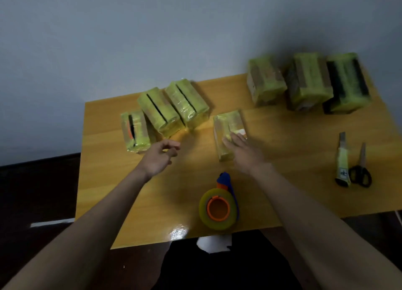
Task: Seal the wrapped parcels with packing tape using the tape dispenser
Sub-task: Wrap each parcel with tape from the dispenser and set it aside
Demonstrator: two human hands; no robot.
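Note:
A small yellow-taped parcel point(228, 124) lies in the middle of the wooden table point(282, 137). My right hand point(242, 151) rests flat on its near end with fingers straight. My left hand point(161, 157) hovers over the table to the left with loosely curled fingers, holding nothing. The tape dispenser point(219, 205), a yellowish roll on an orange and blue holder, stands near the front edge between my arms. Three taped parcels point(171, 109) lie grouped at the back left. Three larger parcels point(309, 83) stand at the back right.
A utility knife point(342, 161) and black-handled scissors point(361, 168) lie at the table's right side. A grey wall rises behind the table. Dark floor lies left of the table, with a white strip point(52, 222) on it.

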